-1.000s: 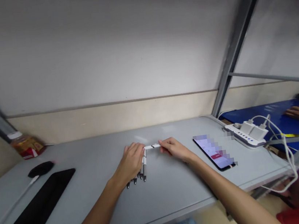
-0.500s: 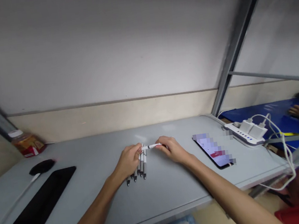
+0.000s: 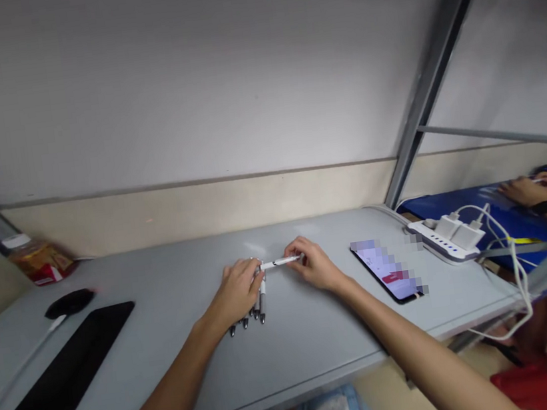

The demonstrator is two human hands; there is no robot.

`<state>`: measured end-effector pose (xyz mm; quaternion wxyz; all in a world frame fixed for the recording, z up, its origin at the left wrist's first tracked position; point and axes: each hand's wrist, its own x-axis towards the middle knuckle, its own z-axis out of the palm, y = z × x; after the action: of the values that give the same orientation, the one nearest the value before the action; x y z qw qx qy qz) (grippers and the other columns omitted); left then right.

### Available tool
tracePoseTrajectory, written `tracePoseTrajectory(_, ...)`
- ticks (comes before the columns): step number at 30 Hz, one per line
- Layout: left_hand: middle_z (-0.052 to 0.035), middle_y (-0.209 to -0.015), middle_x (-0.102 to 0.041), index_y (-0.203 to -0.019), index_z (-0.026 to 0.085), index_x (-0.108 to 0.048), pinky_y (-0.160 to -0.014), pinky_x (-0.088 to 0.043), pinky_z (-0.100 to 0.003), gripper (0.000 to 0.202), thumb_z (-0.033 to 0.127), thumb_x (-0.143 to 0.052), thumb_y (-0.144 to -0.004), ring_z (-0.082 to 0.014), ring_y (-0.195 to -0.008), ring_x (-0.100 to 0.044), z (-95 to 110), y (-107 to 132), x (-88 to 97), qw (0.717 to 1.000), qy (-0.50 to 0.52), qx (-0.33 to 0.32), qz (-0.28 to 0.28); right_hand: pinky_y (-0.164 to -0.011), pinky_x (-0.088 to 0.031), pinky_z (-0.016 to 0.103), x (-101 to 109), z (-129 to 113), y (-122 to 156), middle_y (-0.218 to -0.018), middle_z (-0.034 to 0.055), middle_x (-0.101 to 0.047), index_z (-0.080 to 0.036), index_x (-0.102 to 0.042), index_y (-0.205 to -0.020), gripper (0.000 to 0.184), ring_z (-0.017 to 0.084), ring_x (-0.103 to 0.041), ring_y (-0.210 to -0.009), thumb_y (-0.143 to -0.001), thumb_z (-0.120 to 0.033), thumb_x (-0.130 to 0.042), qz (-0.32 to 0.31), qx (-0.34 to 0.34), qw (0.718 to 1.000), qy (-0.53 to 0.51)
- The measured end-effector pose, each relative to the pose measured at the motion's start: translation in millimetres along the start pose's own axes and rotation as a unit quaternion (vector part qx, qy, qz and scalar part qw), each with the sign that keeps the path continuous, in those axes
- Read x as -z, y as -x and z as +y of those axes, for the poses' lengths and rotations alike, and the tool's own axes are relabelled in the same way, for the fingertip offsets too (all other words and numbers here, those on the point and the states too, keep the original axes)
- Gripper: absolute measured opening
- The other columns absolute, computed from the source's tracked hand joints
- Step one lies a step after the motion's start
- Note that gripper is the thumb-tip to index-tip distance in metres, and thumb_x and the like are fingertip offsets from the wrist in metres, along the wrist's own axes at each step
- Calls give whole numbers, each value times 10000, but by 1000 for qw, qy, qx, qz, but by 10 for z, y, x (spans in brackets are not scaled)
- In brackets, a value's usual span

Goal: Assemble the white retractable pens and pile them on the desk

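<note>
A white pen (image 3: 275, 263) is held sideways above the grey desk between my two hands. My left hand (image 3: 238, 286) pinches its left end with thumb and fingers. At the other end, the fingertips of my right hand (image 3: 310, 264) are closed around it. Beneath and beside my left hand lie several white pens with grey grips (image 3: 261, 309), their dark tips pointing toward me. My left hand hides the upper parts of most of them.
A phone (image 3: 387, 272) lies right of my hands, near a white power strip (image 3: 444, 240) with plugs and cables. On the left are a black tablet-like slab (image 3: 64, 377), a black oval device (image 3: 69, 303) and a bottle (image 3: 41, 260). Another person's hands (image 3: 524, 191) are over a blue table.
My right hand has shifted its grip slightly toward the pen's right end, showing more of the pen. My left fingers have spread a little over the pile. The other person's second hand has appeared.
</note>
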<state>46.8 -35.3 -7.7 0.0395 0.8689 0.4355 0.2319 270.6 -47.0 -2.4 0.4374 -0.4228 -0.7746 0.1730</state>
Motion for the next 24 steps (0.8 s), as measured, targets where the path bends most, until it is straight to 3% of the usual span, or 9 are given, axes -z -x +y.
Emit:
tracePoseTrajectory(3, -44, -981, -629, -1018, 211, -551, -821, -337, -343, 228, 293, -344, -968, -214, -969, -522, -20, 7, -13, 1000, -5, -14, -3, -665, -394, 247, 8, -8, 2, -851, 38, -629, -181, -632, -1023, 211, 139, -543, -718, -865, -314, -590, -26, -32, 999, -1)
tracePoseTrajectory(7, -37, -984, -618, -1055, 226, -516, -839, -344, -354, 213, 299, -332, -976, -205, -942, -540, -24, 6, -1, 1000, 6, -18, -5, -637, -361, 252, 15, -24, -1, -733, 24, -633, -169, -671, -862, 257, 131, -515, -646, -930, -330, -482, -73, -46, 996, 32)
tracePoseTrajectory(10, -29, -933, -608, -1041, 222, -498, -829, -354, -355, 196, 298, -329, -978, -196, -884, -557, -15, 1, 15, 1000, 9, -9, -10, -688, -377, 250, 24, -33, -7, -863, 43, -645, -177, -653, -904, 100, 148, -545, -758, -837, -233, -606, -40, -17, 999, 26)
tracePoseTrajectory(12, -25, -923, -608, -1023, 217, -495, -821, -362, -349, 185, 294, -333, -978, -192, -875, -565, -8, -2, 21, 1000, 11, -8, -13, -699, -382, 250, 26, -33, -8, -906, 46, -635, -183, -638, -964, 177, 151, -547, -780, -795, -230, -652, -22, -14, 1000, 18)
tracePoseTrajectory(14, -27, -940, -611, -1017, 215, -501, -822, -370, -345, 178, 287, -343, -975, -192, -890, -564, 0, -3, 24, 1000, 16, -11, -6, -665, -373, 246, 23, -26, -4, -823, 32, -630, -177, -643, -937, 168, 138, -534, -698, -850, -314, -599, -37, -39, 998, 16)
tracePoseTrajectory(18, -37, -971, -614, -1003, 213, -531, -833, -385, -343, 175, 277, -372, -966, -194, -917, -547, 15, 0, 34, 999, 31, -23, 10, -584, -323, 246, 15, -5, 6, -570, -4, -543, -158, -631, -704, 426, 114, -442, -537, -961, -394, -387, -94, -75, 992, 37)
tracePoseTrajectory(22, -43, -965, -608, -985, 199, -536, -825, -384, -337, 172, 265, -379, -964, -193, -910, -525, 28, 7, 64, 999, 25, -27, 14, -622, -348, 233, 20, -7, 6, -769, 24, -632, -162, -645, -851, 190, 126, -507, -667, -876, -332, -562, -53, -36, 998, 26)
tracePoseTrajectory(24, -39, -956, -609, -972, 197, -544, -823, -367, -338, 187, 268, -371, -969, -194, -913, -512, 36, 10, 82, 999, 14, -28, 12, -643, -365, 233, 21, -13, 5, -853, 40, -641, -163, -643, -925, 187, 134, -525, -715, -826, -322, -630, -32, -25, 999, 20)
